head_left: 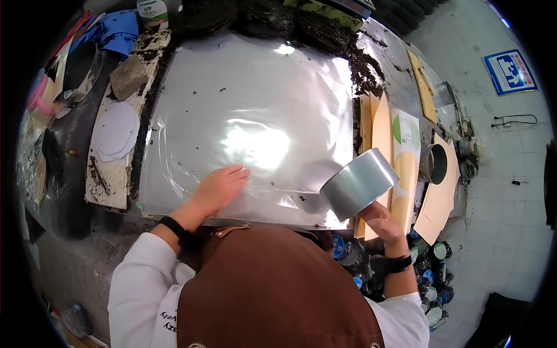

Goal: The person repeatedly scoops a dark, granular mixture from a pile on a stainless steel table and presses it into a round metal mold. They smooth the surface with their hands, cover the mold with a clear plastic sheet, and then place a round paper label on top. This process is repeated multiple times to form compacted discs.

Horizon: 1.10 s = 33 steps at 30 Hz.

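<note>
My left hand lies flat, fingers apart, on a large clear plastic sheet spread over the metal worktable, near the sheet's front edge. My right hand grips a shiny metal ring mould from below and holds it tilted above the sheet's front right corner. A black band sits on each wrist.
Dark loose clumps are piled along the table's far edge. Tan and yellow card sheets lie on the right beside a second metal ring. At the left are white paper discs, a stone block and another ring. Small tins crowd the floor.
</note>
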Available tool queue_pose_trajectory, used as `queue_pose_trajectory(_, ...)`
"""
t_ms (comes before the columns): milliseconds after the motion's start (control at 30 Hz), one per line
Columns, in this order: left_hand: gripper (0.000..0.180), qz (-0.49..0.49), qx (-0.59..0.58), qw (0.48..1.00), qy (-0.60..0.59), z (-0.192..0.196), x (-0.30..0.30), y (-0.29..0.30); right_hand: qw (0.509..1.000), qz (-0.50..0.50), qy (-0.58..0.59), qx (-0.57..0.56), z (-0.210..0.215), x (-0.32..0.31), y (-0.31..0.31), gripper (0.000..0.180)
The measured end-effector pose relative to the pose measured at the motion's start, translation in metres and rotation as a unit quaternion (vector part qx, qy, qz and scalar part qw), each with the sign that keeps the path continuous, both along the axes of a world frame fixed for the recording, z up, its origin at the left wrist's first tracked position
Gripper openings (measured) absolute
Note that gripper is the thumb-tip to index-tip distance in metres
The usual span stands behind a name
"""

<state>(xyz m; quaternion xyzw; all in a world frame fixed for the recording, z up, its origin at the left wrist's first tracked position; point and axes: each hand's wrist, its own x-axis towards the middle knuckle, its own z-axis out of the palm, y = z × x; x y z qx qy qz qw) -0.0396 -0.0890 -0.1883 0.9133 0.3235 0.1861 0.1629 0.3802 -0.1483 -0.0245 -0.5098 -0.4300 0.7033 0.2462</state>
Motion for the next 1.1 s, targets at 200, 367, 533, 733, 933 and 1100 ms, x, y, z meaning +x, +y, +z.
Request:
queue_pose_trajectory(200,0.015,0.097,-0.1,0.99,0.028,0.034,0.031,0.048,0.912,-0.281,-0.226,0.193,-0.033,-0.069,0.024,0.04)
queue_pose_trajectory(367,0.026,0.142,-0.477,0.867,-0.024,0.059,0.045,0.161,0.845,-0.046,-0.406,0.345,0.036,-0.107,0.022,0.023)
queue_pose_trajectory(533,0.023,0.105,-0.32,0.939,-0.065,0.191,0.054,0.17,0.635,0.413,-0.442,0.48,-0.009,-0.129,0.022,0.012)
queue_pose_trajectory(733,0.041,0.029,0.071,0.996,-0.037,0.192,0.037,0.046,0.698,0.262,-0.446,0.495,-0.037,-0.165,0.115,0.008)
queue_pose_trajectory(933,0.046,0.021,0.135,0.99,-0.028,0.118,0.029,0.012,0.788,0.265,-0.36,0.422,-0.035,-0.145,0.05,0.065)
queue_pose_trajectory(1100,0.063,-0.02,0.023,0.999,0.045,0.09,0.021,0.007,0.719,0.193,-0.502,0.44,-0.017,-0.129,0.048,0.071)
